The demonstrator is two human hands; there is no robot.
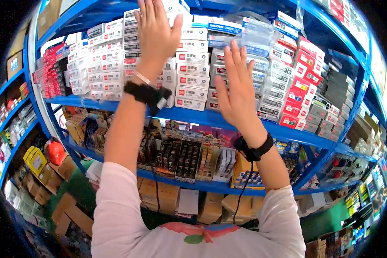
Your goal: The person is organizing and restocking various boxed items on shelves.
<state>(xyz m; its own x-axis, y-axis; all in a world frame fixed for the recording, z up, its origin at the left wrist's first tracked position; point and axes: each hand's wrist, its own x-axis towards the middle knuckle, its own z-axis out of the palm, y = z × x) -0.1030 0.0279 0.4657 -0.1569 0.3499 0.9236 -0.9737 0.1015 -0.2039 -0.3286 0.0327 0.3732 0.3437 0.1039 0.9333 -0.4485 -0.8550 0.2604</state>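
My left hand [157, 36] is raised with its fingers stretched out, in front of the top of a stack of white boxes [132, 47]. Right of it stands a column of white whiteboard marker boxes [191, 81] with red labels. My right hand [235, 86] is held up with its fingers apart, before grey boxes [217, 71] beside that column. Neither hand holds anything. Whether the palms or fingertips touch the boxes cannot be made out. Each wrist wears a black strap, and a cable hangs below it.
Blue shelving [193, 112] carries the stacks. Clear plastic wrap [260, 32] lies over boxes right of centre, near red-and-white boxes [297, 92]. Small packs [187, 157] fill the shelf below. Cardboard boxes [159, 193] stand underneath. An opened carton [69, 210] lies on the green floor at left.
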